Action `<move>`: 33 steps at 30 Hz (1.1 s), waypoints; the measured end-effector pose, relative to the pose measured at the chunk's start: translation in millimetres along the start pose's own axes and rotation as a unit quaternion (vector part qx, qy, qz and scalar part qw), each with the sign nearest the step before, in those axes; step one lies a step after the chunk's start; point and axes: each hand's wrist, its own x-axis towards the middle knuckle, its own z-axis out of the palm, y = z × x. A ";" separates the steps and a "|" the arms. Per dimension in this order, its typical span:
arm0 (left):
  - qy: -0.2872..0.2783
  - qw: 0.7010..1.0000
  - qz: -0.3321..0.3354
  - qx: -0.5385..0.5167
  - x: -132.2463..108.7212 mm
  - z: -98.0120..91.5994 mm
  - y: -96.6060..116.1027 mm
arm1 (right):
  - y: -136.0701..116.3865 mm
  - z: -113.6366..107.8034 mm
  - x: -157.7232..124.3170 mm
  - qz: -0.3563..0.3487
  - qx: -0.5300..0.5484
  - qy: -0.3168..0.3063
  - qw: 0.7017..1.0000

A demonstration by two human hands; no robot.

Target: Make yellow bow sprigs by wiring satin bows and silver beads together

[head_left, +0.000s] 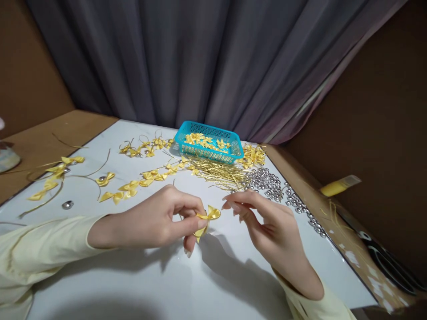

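Note:
My left hand (167, 218) pinches a yellow ribbon bow (210, 214) between thumb and fingers, just above the white board. The bow's loops and tails stick out past the fingertips. A little to the right, my right hand (270, 226) hovers with its fingertips drawn together in a pinch, apart from the bow. Whatever those fingertips may hold is too small to make out. Behind both hands lies a bundle of gold twist ties (223, 173). Beside it is a heap of small silver bells or beads (265, 180), their exact kind unclear.
At the back stands a turquoise basket (238, 151) with yellow bows inside. More bows (251, 156) are piled to its right. Several bows with gold ties (130, 189) lie across the left. Black-handled scissors (390, 262) and a yellow tube (340, 186) are at the right edge.

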 end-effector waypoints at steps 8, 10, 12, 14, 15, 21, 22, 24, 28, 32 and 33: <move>-0.017 0.999 -0.023 -0.029 3.1 3.1 -1.9 | -6.9 2.8 -1.3 -0.144 -0.116 -0.013 0.983; -0.031 0.999 -0.026 -0.025 3.9 4.3 -4.0 | -7.3 9.1 -0.3 -0.179 -0.178 -0.046 0.967; -0.039 0.999 -0.028 -0.026 4.7 5.8 -5.9 | -5.4 15.5 0.5 -0.201 -0.210 -0.081 0.953; -0.047 0.998 -0.032 -0.029 5.4 7.1 -7.3 | -1.3 20.9 0.7 -0.213 -0.214 -0.106 0.947; -0.051 0.998 -0.037 -0.031 5.7 7.5 -8.0 | 1.2 23.1 0.4 -0.215 -0.207 -0.113 0.948; -0.074 0.994 -0.050 -0.059 7.1 5.8 -10.8 | 10.3 31.8 -4.0 -0.206 -0.095 -0.048 0.973; -0.077 0.993 -0.052 -0.070 7.4 5.4 -11.1 | 9.2 31.8 -4.4 -0.200 -0.082 -0.034 0.976; -0.085 0.991 -0.055 -0.090 8.4 4.9 -11.7 | 4.8 29.3 -4.4 -0.183 -0.058 -0.011 0.981; -0.082 0.990 -0.064 -0.092 9.7 6.1 -13.6 | -4.2 16.0 -2.2 -0.163 -0.015 0.031 0.986; -0.075 0.991 -0.059 -0.095 9.6 6.1 -13.9 | 0.5 5.2 1.1 -0.155 0.012 -0.025 0.987; -0.074 0.991 -0.058 -0.094 9.4 5.6 -13.4 | 3.3 4.7 1.9 -0.151 0.006 -0.044 0.988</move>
